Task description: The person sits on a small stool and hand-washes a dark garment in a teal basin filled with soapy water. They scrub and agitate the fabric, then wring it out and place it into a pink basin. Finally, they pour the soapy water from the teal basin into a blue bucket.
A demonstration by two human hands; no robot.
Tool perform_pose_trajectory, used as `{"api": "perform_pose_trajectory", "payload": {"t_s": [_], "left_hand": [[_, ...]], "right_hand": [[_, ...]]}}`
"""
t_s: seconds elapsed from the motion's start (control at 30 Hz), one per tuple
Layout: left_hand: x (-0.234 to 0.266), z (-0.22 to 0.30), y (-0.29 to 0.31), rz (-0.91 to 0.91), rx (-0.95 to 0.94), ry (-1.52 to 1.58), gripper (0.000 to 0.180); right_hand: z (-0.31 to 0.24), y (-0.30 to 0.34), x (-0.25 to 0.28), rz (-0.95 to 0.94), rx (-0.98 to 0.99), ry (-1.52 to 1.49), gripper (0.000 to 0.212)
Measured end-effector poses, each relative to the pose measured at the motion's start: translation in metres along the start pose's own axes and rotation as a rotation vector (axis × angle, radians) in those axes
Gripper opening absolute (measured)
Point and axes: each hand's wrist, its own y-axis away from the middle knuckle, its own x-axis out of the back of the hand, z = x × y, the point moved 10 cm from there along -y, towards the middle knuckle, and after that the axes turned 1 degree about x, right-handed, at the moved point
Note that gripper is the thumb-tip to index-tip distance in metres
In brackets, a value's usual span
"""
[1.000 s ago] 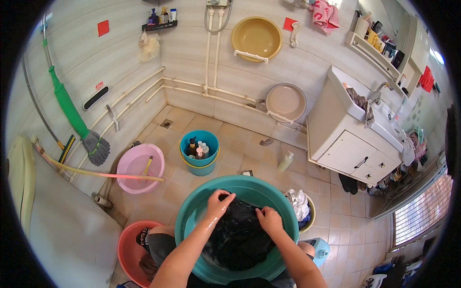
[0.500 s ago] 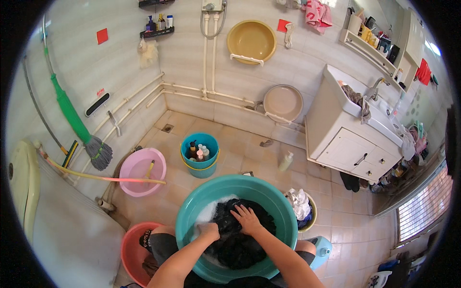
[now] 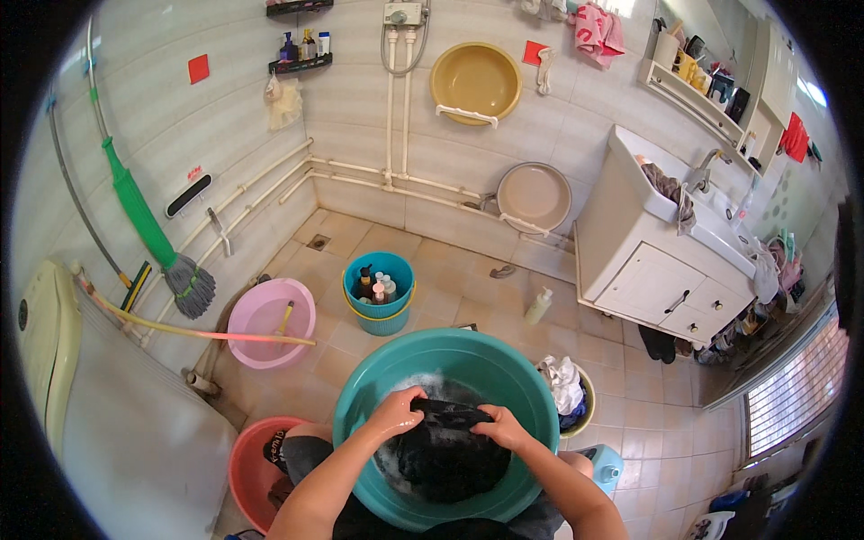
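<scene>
Black cloth [image 3: 453, 463], soaked and wrinkly, sits bunched in a smooth round teal tub [image 3: 360, 382] with foamy suds [image 3: 437, 387]; left hand [image 3: 397, 414] and right hand [image 3: 502, 428] grip its upper part, fingers curled in.

Green mop [image 3: 141, 205] beside probable squeegee [image 3: 135, 286]

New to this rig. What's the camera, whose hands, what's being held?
No robot here: a person's bare left hand and right hand. The view comes from the left of two fisheye cameras worn on the head, looking down, so straight edges bend toward the rim.

Both hands grip black cloth in a teal tub with white suds. Beyond it, on the tiled floor, stand a blue bucket of bottles and a pink basin.
</scene>
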Motion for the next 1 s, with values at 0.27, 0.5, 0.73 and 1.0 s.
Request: {"api": "perform_pose_trajectory", "payload": {"t_s": [0.27, 0.5, 0.73, 1.0], "left_hand": [[-0.092, -0.096, -0.004, -0.281, -0.050, -0.610, 0.035], [-0.049, -0.224, -0.021, 0.464, 0.592, 0.798, 0.049], [-0.052, -0.139, -0.017, 0.359, 0.366, -0.148, 0.085], [-0.078, -0.194, -0.006, 0.230, 0.651, 0.389, 0.063]], "right_hand": [[0.000, 0.017, 0.038, 0.279, 0.041, -0.597, 0.029], [0.101, -0.033, 0.068, 0.418, -0.391, -0.542, 0.029], [0.058, -0.073, 0.016, 0.515, 0.054, 0.959, 0.078], [0.129, -0.117, 0.015, 0.280, -0.203, 0.683, 0.051]]}}
